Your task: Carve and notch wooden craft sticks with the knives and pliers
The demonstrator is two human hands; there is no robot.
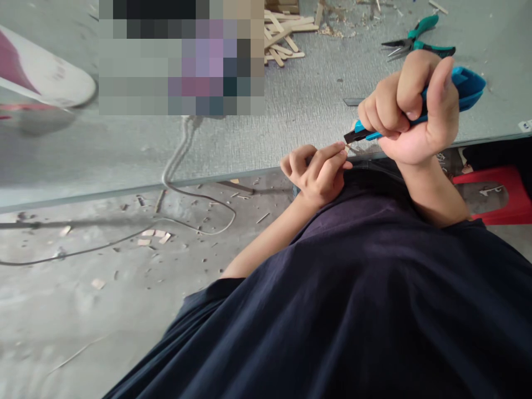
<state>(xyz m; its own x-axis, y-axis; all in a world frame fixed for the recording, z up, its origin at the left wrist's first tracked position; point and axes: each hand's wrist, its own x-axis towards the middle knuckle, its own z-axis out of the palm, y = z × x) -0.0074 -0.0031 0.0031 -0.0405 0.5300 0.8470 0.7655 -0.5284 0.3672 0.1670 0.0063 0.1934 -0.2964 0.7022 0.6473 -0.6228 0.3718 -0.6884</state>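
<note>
My right hand (409,108) is closed in a fist round a blue utility knife (467,88), whose black tip (351,136) points left and down. My left hand (318,172) is pinched just below that tip, by the table's front edge. A thin sliver shows between its fingertips, too small to name. Both hands sit above my dark blue shirt (374,293).
On the grey table (291,111) lie green-handled pliers (415,41) and a pile of wooden craft sticks (285,39). A grey cable (178,166) hangs off the table to the concrete floor, which is strewn with wood scraps. A red stool (499,194) stands at right.
</note>
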